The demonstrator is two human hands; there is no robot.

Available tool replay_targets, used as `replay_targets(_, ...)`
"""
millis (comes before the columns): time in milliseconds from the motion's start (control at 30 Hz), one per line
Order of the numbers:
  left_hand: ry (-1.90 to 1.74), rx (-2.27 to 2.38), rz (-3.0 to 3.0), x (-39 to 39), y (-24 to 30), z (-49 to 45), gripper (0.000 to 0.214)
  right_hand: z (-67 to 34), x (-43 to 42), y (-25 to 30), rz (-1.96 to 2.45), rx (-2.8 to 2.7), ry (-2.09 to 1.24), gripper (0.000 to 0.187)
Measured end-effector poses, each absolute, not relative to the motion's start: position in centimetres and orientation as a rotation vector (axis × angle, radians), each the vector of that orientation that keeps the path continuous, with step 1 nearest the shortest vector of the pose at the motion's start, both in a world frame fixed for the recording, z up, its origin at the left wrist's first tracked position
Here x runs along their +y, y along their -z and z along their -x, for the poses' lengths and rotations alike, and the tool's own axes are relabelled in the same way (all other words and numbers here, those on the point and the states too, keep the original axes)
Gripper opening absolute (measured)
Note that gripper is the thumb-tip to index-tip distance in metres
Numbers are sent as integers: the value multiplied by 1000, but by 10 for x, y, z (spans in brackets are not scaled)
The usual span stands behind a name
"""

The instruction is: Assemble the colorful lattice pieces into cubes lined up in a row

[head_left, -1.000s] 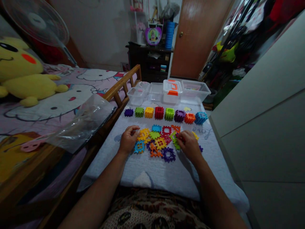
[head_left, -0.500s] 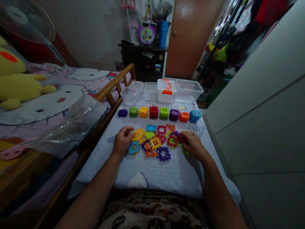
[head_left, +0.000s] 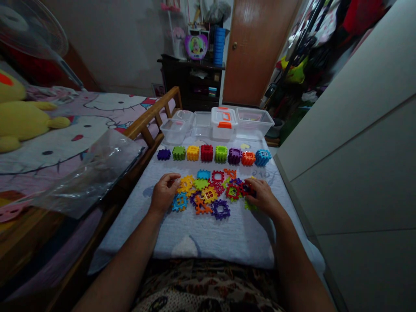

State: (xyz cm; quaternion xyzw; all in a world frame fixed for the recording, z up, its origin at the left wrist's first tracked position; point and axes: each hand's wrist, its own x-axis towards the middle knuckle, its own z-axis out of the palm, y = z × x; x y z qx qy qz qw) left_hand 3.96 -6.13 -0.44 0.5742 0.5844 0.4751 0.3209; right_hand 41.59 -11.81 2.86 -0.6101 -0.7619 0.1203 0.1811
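Flat notched plastic building pieces lie in a loose, overlapping pile on the cloth. Among them are a yellow window piece, a purple square frame, an orange piece and a blue square piece. At the pile's left edge rests my left hand, its fingers stretched and thumb apart beside a yellow piece. My right hand lies at the right edge with fingers spread over a dark red piece, partly hiding it and a green piece. Neither hand shows a clear grip.
Behind the pile stands a row of colour-sorted stacks, from dark purple to blue. Clear plastic boxes and a lidded box with orange clips line the far edge. A wooden bed rail borders the left, a pale cabinet the right.
The whole view has shifted slightly, so everything sits a little further left. Both hands stay at the pile's edges, and the pieces keep their places.
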Motion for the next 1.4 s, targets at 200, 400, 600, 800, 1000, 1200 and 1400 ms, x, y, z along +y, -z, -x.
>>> replay_targets(200, -1242, 1541, -1516, -61, 6, -39, 32, -414, -116, -34, 1734, -2114, -282, 45)
replay_targets(400, -1237, 1541, -1509, -60, 10, -38, 32, -389, -120, -41, 1659, -2097, -269, 44)
replay_targets(600, -1239, 1550, -1312, -61, -2, -45, 37, -363, -122, -32, 1635, -2150, -249, 44)
replay_targets(800, -1157, 1572, -1336, -49, -23, -49, 33, -362, -122, -31, 1666, -2158, -212, 46)
replay_targets(1000, -1178, 1658, -1708, -39, -22, -48, 25, -360, -120, -29, 1699, -2152, -201, 47)
replay_targets(1200, -1178, 1646, -1726, -38, -8, -44, 21, -360, -122, -29, 1673, -2145, -241, 49)
replay_targets(1400, -1181, 1656, -1707, -36, -4, -41, 24, -361, -123, -28, 1693, -2123, -210, 57)
